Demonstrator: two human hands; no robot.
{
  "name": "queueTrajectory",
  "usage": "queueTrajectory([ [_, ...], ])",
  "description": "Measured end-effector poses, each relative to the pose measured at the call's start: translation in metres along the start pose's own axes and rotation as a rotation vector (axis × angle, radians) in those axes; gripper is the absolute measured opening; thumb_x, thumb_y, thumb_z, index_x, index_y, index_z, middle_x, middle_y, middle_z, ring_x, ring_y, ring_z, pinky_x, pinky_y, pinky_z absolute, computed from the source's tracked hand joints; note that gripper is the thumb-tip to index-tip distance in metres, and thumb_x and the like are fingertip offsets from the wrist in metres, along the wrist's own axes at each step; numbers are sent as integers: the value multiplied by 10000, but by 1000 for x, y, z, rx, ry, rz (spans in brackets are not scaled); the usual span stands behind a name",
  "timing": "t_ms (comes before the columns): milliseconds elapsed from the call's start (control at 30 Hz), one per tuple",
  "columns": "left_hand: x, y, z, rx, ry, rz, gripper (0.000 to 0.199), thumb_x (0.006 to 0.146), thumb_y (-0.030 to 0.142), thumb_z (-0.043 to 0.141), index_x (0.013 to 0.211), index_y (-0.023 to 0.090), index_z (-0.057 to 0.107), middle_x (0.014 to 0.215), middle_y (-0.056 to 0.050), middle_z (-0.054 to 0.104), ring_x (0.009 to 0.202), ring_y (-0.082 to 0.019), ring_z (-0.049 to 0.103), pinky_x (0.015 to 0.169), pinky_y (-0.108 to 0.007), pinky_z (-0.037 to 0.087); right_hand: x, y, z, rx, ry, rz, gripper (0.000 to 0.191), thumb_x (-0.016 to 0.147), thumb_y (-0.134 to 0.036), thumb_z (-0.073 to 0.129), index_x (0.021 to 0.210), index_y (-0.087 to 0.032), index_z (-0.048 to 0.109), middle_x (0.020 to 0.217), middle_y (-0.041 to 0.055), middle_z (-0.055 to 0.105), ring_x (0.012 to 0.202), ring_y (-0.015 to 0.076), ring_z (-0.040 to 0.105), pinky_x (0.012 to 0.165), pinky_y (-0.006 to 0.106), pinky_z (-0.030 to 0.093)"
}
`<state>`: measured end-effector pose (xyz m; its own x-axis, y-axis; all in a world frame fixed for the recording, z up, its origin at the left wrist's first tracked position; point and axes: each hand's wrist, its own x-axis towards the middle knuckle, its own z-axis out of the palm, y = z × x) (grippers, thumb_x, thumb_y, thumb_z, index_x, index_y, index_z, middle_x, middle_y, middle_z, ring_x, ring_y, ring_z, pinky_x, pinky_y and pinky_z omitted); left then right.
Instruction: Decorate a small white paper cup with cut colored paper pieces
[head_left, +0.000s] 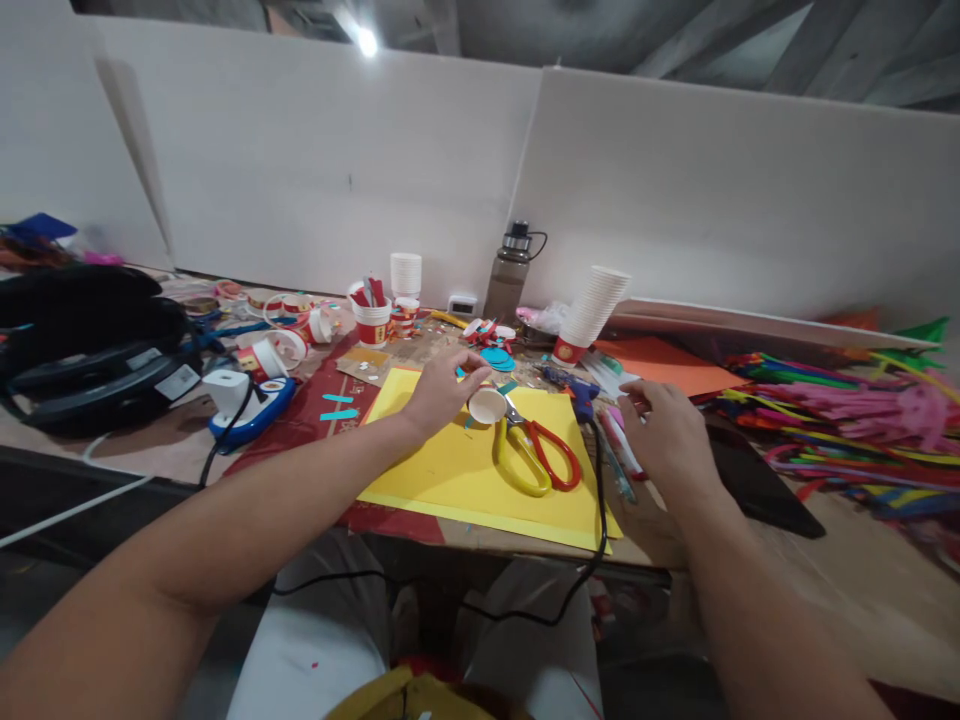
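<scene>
My left hand (448, 388) is over the yellow paper sheets (427, 470), with thumb and fingers closed at the edge of a small white paper cup piece (487, 405), its round face toward me. Just right of it lie scissors (536, 455) with one yellow and one red handle, blades partly hidden behind the cup piece. My right hand (666, 435) hovers to the right of the sheets, fingers loosely bent and a little apart, with nothing visible in them. Beside it are pens (621, 442) and a blue glue gun (581, 392) with a black cord.
Stacked paper cups (592, 310) and a water bottle (508, 270) stand at the back. Blue paper discs (496, 357) lie behind my left hand. Colourful pipe cleaners (862, 400) and a dark tablet (761, 480) are right; a white plug (229, 390) and black headset-like object (97, 350) left.
</scene>
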<state>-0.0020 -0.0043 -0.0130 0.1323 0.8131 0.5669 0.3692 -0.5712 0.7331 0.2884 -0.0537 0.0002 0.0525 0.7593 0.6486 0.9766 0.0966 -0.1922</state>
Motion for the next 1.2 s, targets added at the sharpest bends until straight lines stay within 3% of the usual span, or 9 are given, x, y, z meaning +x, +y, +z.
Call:
queueTrajectory([
  [133, -3, 14, -5, -133, -50, -7, 230, 897, 330, 509, 746, 183, 600, 695, 3, 631, 678, -130, 561, 670, -265, 424, -1, -15, -4, 101, 59, -64, 191, 857, -278, 485, 872, -195, 657, 897, 101, 687, 790, 228, 612, 755, 373, 483],
  [233, -3, 17, -5, -106, -93, -11, 292, 919, 321, 444, 691, 185, 565, 662, 6, 608, 652, -127, 539, 644, -263, 401, 0, -22, -3, 154, 48, -73, 199, 873, -292, 485, 860, -195, 658, 862, 88, 697, 757, 219, 611, 732, 360, 476],
  [433, 2, -2, -3, -75, -141, -47, 254, 900, 312, 455, 727, 184, 590, 751, -7, 649, 732, -143, 568, 702, -278, 407, -2, -33, 2, 228, -36, -39, 222, 887, -333, 498, 888, -191, 668, 828, 74, 693, 720, 209, 608, 682, 344, 471],
  [567, 3, -7, -3, -101, -138, -69, 188, 864, 317, 513, 772, 181, 605, 770, -11, 662, 746, -149, 581, 709, -284, 419, -5, -58, 0, 313, -66, -176, 221, 892, -370, 529, 979, -197, 635, 959, 96, 679, 887, 235, 614, 791, 373, 480],
  [700, 3, -4, -3, -113, -157, -77, 165, 844, 313, 538, 805, 177, 624, 792, -23, 674, 748, -154, 587, 685, -278, 441, -8, -100, 11, 299, -250, -312, 396, 845, -408, 614, 1176, -199, 556, 1174, 136, 615, 1112, 300, 531, 963, 457, 416],
  [833, 4, -5, -5, -84, -150, -89, 160, 840, 303, 555, 795, 178, 645, 791, -19, 685, 752, -152, 598, 691, -273, 448, -5, -132, 36, 259, -388, -323, 545, 752, -409, 696, 1198, -147, 524, 1197, 158, 593, 1120, 321, 508, 940, 462, 421],
  [900, 4, -7, -6, -76, -146, -93, 166, 844, 299, 560, 788, 176, 657, 788, -20, 690, 748, -150, 599, 695, -273, 447, -1, -141, 44, 271, -423, -304, 500, 760, -330, 666, 1197, -137, 517, 1162, 155, 611, 1061, 295, 544, 872, 414, 446],
  [1033, 8, -4, -12, -84, -42, -74, 142, 840, 254, 569, 759, 167, 645, 779, -23, 681, 751, -144, 593, 708, -272, 446, 6, -147, 46, 266, -504, -236, 337, 794, -264, 600, 1102, -136, 554, 1050, 146, 655, 883, 239, 601, 696, 316, 436],
  [1200, 23, 6, -34, -306, 266, 9, 120, 844, 276, 614, 888, 165, 622, 864, -27, 671, 795, -125, 599, 735, -252, 459, 11, -148, 45, 222, -593, -206, 283, 799, -326, 651, 1016, -153, 591, 1001, 136, 672, 804, 211, 611, 633, 277, 405],
])
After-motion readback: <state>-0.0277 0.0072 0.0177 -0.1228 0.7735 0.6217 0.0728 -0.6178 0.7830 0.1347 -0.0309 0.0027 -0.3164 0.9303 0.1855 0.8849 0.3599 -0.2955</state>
